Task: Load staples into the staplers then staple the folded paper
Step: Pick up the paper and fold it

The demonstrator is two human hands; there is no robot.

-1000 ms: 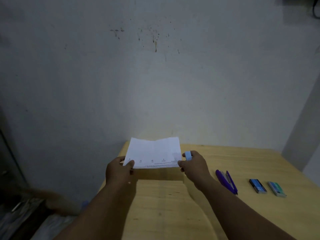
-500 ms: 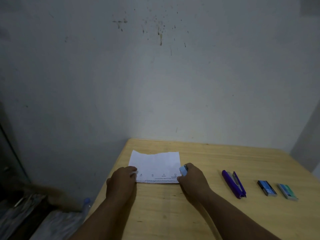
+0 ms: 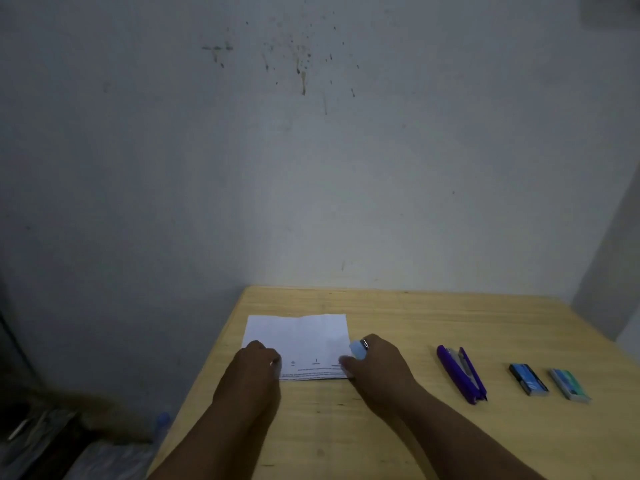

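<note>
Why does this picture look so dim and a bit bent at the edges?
Head view: the light is weak, so the wall turns grey-blue and both arms go dark; the paper is brightest. The wide lens bows the table edges. The left hand looks slightly smeared, and the purple stapler is soft.

Dim, stained wall (image 3: 311,150) behind wooden table (image 3: 450,317).

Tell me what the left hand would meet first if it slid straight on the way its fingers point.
The left hand points away and slightly right, already touching the folded paper. Beyond the paper only bare table shows, then probably the wall.
</note>
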